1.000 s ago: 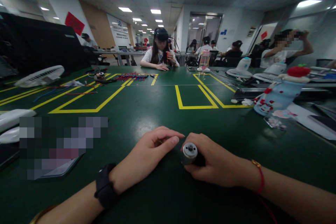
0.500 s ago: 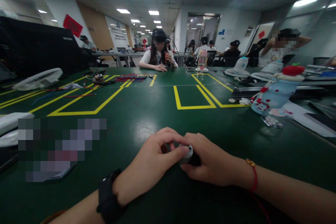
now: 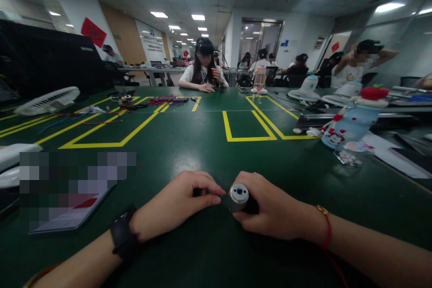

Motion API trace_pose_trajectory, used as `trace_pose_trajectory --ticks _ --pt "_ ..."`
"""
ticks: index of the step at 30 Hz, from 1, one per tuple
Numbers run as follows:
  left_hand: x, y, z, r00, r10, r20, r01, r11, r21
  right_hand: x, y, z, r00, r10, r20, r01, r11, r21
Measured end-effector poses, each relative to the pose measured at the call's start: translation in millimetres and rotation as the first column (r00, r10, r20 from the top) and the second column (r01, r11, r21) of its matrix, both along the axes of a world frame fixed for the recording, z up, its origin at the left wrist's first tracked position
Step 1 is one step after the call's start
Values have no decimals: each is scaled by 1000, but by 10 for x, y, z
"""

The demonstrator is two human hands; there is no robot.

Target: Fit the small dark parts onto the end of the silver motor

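My right hand (image 3: 270,204) wraps round a small silver cylinder (image 3: 239,192) that looks like a small electric motor. Its round end faces up and shows a dark centre hole with smaller holes beside it; my fingers hide the lower part. Just left of it, apart from the cylinder, is my left hand (image 3: 178,202), with thumb and fingertips brought together. Whether something tiny sits between those fingertips I cannot make out. Both hands are low over the green table (image 3: 189,256).
A phone-like slab (image 3: 67,220), partly blurred out, lies at left. A blue bottle (image 3: 351,121) with a red lid stands at right. Yellow tape (image 3: 251,138) marks the table. Farther off are a wire pile (image 3: 172,100), fans (image 3: 50,100) and a seated person (image 3: 204,72).
My left hand has moved left, off the top of the cylinder, uncovering its end face. My right hand keeps its hold in about the same place.
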State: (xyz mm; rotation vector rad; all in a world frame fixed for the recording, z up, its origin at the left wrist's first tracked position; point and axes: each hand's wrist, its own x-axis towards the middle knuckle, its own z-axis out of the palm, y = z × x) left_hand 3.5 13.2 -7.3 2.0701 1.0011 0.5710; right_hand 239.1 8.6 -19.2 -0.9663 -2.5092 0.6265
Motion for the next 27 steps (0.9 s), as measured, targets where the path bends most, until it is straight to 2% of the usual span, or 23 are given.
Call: trace_pose_trajectory --ticks 3,6,21,24,27 --pt "27 -4 -54 998 -60 -27 61 997 50 6 4 -7 1000 -2 -6 2 1000 -13" --pt "49 -8 -79 997 -55 -51 60 994 91 8 10 -10 1000 -1 -9 1 1000 -25" --pt "25 8 -78 995 -66 -72 69 997 39 15 10 9 1000 -1 0 1 999 -54" --pt "26 21 -57 1000 15 -23 -15 999 -28 22 9 12 1000 7 -5 -8 998 -59" --pt "14 45 -48 964 248 92 -237 964 -122 26 8 22 1000 13 -12 -14 998 -66"
